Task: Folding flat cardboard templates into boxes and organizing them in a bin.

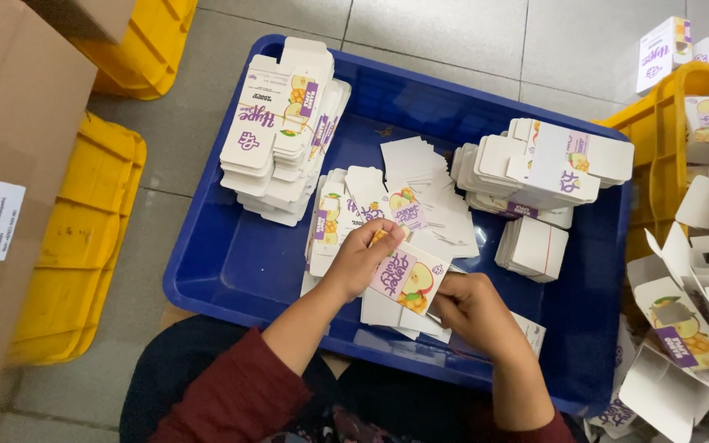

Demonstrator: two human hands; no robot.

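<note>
Carton blank [408, 280] — pinched by left grip [363, 258] and right grip [471, 310]; blue tray [223, 271] beneath, stacked blanks [281, 131] crowding around.

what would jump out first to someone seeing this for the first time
The big blue tray in the middle, heaped with stacks of flat white cartons. Over its near edge, the left hand and right hand hold one flat carton between them. Folded-up cartons pile at the right beside a yellow crate.

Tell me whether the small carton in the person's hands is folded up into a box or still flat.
Flat, it seems: the carton shows one printed face, pinched between the left hand and right hand above the blue tray.
</note>
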